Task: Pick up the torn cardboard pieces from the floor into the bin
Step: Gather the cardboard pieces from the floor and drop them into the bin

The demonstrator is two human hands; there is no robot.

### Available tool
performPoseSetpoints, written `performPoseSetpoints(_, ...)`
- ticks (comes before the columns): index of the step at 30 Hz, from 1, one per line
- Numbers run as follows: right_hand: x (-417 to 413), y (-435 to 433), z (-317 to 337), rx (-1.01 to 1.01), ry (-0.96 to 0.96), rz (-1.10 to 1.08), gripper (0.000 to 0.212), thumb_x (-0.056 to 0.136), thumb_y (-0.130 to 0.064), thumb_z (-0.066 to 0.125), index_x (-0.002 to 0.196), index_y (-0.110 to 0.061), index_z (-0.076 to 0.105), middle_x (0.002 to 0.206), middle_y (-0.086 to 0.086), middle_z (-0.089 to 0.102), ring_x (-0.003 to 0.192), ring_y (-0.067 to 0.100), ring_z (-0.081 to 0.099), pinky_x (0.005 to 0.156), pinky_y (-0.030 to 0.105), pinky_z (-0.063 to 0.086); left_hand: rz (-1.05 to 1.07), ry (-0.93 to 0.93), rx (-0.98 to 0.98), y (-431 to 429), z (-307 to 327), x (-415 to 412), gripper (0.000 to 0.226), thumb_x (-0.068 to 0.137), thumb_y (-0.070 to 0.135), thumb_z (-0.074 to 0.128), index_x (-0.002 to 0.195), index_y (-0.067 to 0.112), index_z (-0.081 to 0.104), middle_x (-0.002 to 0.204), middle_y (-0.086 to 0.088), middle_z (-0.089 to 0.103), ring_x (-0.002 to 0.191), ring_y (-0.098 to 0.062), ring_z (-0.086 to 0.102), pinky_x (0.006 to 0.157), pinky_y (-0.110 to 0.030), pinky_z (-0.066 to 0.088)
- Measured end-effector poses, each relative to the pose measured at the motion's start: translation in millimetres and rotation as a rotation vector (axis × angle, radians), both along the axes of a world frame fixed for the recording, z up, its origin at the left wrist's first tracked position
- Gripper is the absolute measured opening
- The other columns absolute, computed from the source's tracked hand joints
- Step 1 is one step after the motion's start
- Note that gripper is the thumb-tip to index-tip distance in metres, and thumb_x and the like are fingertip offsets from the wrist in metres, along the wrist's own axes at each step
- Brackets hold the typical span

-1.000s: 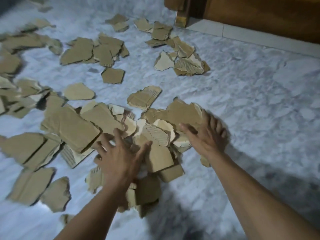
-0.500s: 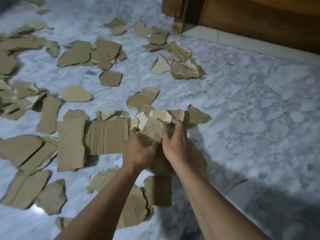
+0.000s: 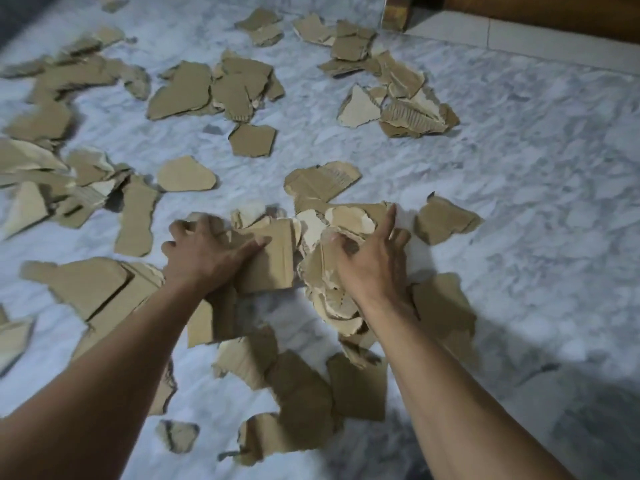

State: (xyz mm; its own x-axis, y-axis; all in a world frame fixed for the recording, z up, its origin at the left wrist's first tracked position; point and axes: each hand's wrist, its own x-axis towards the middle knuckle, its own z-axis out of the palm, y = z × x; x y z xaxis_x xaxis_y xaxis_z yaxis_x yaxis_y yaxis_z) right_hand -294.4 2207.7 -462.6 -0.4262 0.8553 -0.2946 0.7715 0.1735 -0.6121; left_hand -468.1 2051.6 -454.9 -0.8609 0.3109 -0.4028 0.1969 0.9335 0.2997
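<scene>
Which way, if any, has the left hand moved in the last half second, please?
Yes: the left hand moved leftward, toward the lone rounded cardboard piece, away from the right hand.

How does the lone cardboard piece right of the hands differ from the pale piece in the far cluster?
The lone piece is brown and lies apart from others; the pale piece shows a cream face and touches its cluster. The lone piece lies nearer the right hand. Both have torn edges.

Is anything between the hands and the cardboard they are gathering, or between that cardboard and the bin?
Nothing blocks the hands: the left hand and right hand already rest on the cardboard pile. No bin is in view, so that path cannot be judged.
</scene>
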Motion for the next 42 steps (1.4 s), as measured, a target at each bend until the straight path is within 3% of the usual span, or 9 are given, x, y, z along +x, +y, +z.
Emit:
performPoseSetpoints(5,-16,-9,0,-0.102,0.162,-0.05,0.094,0.094,-0.049,0.061,0.161,-0.019,0.004,0.162,0.01,0.03,0.14,0.032,0.042,0.106,0.036,0.039,0.043,0.008,0.122,21,-3,24,0.092,0.079,0.08,0.056,0.143,0.015,0.042,0.139,-0.017,0.034,0.131,-0.045,0.036,0.108,-0.057,0.038)
performPoseSetpoints(12,-11,-12,-7,-0.204,0.333,-0.121,0.067,0.081,-0.046,0.078,0.139,-0.031,0.05,0.13,-0.01,0.064,0.118,0.012,0.06,0.102,0.038,0.05,0.066,0.063,0.148,25,-13,37,0.099,0.065,0.091,0.059,0.136,0.024,0.041,0.149,-0.011,0.025,0.136,-0.043,0.028,0.106,-0.059,0.032)
performPoseSetpoints(15,-14,-16,-6,-0.177,0.367,-0.091,0.067,0.08,-0.041,0.08,0.136,-0.035,0.043,0.129,-0.008,0.065,0.115,0.015,0.063,0.098,0.038,0.053,0.079,0.084,0.103,24,-15,38,0.115,0.06,0.097,0.051,0.145,0.02,0.035,0.152,-0.013,0.027,0.138,-0.043,0.025,0.109,-0.06,0.026)
performPoseSetpoints(21,-26,-29,-6,-0.269,0.463,-0.143,0.068,0.082,-0.032,0.081,0.134,-0.04,0.038,0.132,-0.005,0.062,0.114,0.015,0.064,0.095,0.037,0.055,0.221,-0.147,0.307,29,6,44,0.082,0.092,0.077,0.034,0.151,0.02,0.036,0.151,-0.023,0.032,0.14,-0.044,0.026,0.113,-0.056,0.022)
performPoseSetpoints(26,-27,-27,-8,-0.494,0.598,-0.155,0.084,0.085,-0.019,0.079,0.153,-0.037,0.032,0.151,-0.013,0.045,0.121,0.001,0.055,0.097,0.017,0.049,0.093,-0.229,0.431,19,7,41,0.089,0.06,0.077,0.076,0.128,0.025,0.05,0.13,-0.007,0.041,0.12,-0.033,0.051,0.102,-0.047,0.049)
performPoseSetpoints(29,-23,-27,2,-0.529,0.67,-0.132,0.087,0.088,-0.01,0.076,0.152,-0.049,0.031,0.155,-0.017,0.039,0.125,-0.003,0.052,0.097,0.015,0.046,0.131,-0.304,0.582,13,11,44,0.071,0.067,0.056,0.087,0.124,0.029,0.054,0.115,0.001,0.065,0.101,-0.02,0.067,0.088,-0.045,0.058)
performPoseSetpoints(35,13,-15,62,-0.538,0.746,-0.238,0.072,0.091,-0.008,0.071,0.142,-0.053,0.046,0.15,-0.014,0.048,0.126,0.005,0.053,0.103,0.03,0.044,0.075,-0.317,0.818,25,67,70,0.092,0.086,0.015,0.081,0.154,0.042,0.026,0.107,0.021,0.057,0.077,0.015,0.062,0.064,-0.007,0.047)
performPoseSetpoints(40,66,6,130,-0.407,0.823,-0.291,0.071,0.091,-0.006,0.07,0.142,-0.051,0.047,0.141,-0.015,0.049,0.118,-0.001,0.056,0.09,0.015,0.049,-0.053,-0.414,0.901,62,135,106,0.101,0.08,0.018,0.085,0.16,0.034,0.026,0.104,-0.012,0.073,0.077,-0.013,0.071,0.071,-0.028,0.058)
performPoseSetpoints(42,94,15,159,-0.345,0.864,-0.309,0.069,0.09,-0.006,0.071,0.136,-0.055,0.052,0.143,-0.011,0.052,0.12,0.004,0.058,0.101,0.031,0.051,-0.11,-0.416,0.929,77,165,132,0.098,0.076,0.022,0.086,0.158,0.032,0.034,0.123,-0.002,0.069,0.094,-0.015,0.071,0.084,-0.029,0.058)
